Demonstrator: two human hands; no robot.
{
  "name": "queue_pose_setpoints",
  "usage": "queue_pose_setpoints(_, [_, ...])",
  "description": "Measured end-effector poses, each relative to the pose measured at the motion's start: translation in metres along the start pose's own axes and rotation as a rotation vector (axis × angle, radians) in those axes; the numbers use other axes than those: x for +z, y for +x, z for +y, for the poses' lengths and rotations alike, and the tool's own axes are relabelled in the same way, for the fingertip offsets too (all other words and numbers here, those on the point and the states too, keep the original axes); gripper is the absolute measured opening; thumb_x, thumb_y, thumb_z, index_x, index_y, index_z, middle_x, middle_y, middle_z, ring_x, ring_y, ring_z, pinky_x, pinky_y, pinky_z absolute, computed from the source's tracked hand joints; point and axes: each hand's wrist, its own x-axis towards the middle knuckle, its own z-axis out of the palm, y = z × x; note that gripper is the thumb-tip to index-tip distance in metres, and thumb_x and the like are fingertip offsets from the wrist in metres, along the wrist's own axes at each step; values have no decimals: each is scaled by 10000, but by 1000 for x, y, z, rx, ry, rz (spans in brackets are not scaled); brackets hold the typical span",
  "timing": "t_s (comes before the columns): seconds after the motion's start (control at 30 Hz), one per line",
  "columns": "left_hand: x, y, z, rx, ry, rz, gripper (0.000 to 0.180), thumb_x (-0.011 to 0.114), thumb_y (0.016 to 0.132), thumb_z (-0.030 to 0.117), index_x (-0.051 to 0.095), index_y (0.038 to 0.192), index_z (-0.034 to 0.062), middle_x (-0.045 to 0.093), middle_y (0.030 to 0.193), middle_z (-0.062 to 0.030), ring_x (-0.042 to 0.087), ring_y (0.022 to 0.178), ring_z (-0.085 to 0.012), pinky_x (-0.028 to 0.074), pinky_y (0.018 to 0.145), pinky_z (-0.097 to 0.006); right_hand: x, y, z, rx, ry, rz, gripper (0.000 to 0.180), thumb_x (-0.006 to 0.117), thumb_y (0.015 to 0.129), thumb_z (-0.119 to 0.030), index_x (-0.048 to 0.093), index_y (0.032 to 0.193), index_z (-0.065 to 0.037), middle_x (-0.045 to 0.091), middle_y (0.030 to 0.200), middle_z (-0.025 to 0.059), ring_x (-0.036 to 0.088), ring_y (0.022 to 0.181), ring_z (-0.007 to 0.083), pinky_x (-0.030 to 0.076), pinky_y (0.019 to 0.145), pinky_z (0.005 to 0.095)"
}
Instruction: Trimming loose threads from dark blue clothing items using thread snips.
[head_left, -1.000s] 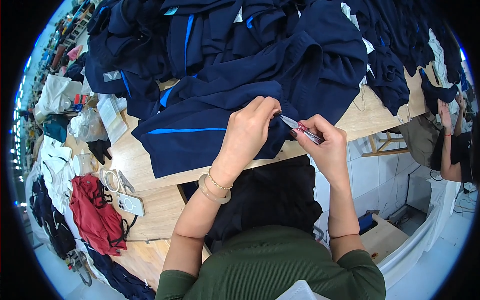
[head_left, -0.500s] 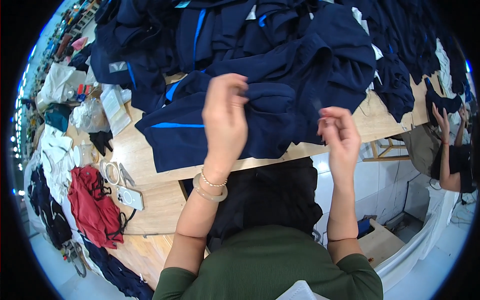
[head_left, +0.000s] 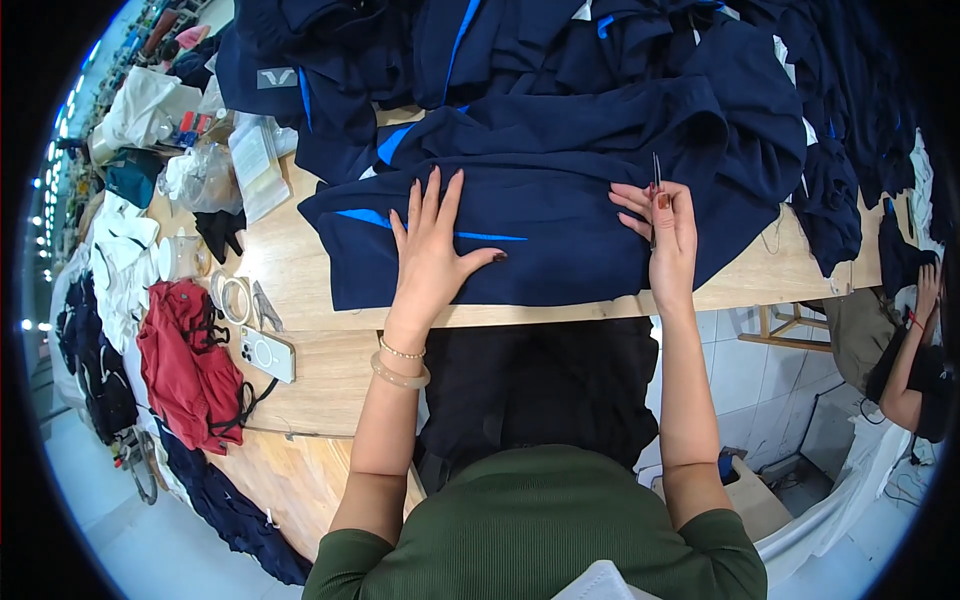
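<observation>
A navy garment [head_left: 580,205] with a bright blue stripe lies spread along the near edge of the table. My left hand [head_left: 433,250] rests flat on it, fingers spread, beside and partly over the stripe. Over the garment's right part, my right hand [head_left: 668,225] is closed on slim metal thread snips [head_left: 656,172], whose thin points stick up past the fingers. Part of the snips is hidden in the hand. Bunched navy cloth [head_left: 750,120] lies just beyond my right hand.
Navy garments [head_left: 540,60] are heaped along the far side. To the left are a phone [head_left: 267,353], a tape roll [head_left: 236,300], a red cloth bag [head_left: 185,365] and a plastic bag [head_left: 203,182]. Another person's arm [head_left: 912,350] shows at the far right, near a wooden stool [head_left: 790,330].
My left hand has come down from above the cloth and spread flat on it. The garment lies flatter, with more stripe showing. The snips now show clearly in my right hand. The view has shifted.
</observation>
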Motion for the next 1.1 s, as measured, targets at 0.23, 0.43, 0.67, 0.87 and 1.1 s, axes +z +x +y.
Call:
queue_pose_setpoints(0.23, [7, 10, 39, 165, -300, 329, 372, 759, 715, 214, 606, 1023, 71, 558, 1084, -68, 509, 1027, -264, 384, 863, -371, -2, 0, 5, -14, -17, -7, 289, 348, 1022, -320, 429, 1041, -44, 632, 1099, 207, 630, 1033, 251, 485, 864, 306])
queue_pose_setpoints(0.43, [39, 29, 46, 193, -356, 329, 254, 712, 760, 135, 601, 976, 60, 562, 977, -56, 537, 905, -249, 397, 763, -358, -1, 0, 4, -18, -15, -19, 293, 354, 1020, -326, 427, 1046, -44, 632, 1098, 208, 630, 1035, 252, 484, 862, 302])
queue_pose_setpoints(0.67, [39, 56, 42, 175, -211, 351, 126, 720, 736, 113, 648, 835, 81, 584, 873, -50, 542, 882, -222, 391, 754, -343, -1, -1, 5, -24, -11, -25, 283, 364, 1018, -314, 421, 1055, -39, 624, 1106, 211, 632, 1027, 249, 486, 854, 298])
queue_pose_setpoints(0.87, [14, 52, 25, 125, -301, 133, 129, 721, 739, 108, 634, 825, 65, 604, 799, -30, 572, 810, -210, 382, 793, -342, -1, -2, -11, -36, -22, -26, 278, 374, 1019, -270, 480, 1080, -21, 638, 1034, 141, 632, 931, 183, 480, 802, 257])
queue_pose_setpoints(1.1, [18, 50, 35, 246, -184, 174, 225, 757, 690, 100, 641, 881, 80, 559, 873, -41, 539, 879, -219, 352, 838, -355, 25, -8, -37, -147, -251, 34, 215, 509, 970, -189, 535, 1075, -3, 540, 857, 19, 463, 766, 62, 391, 699, 194])
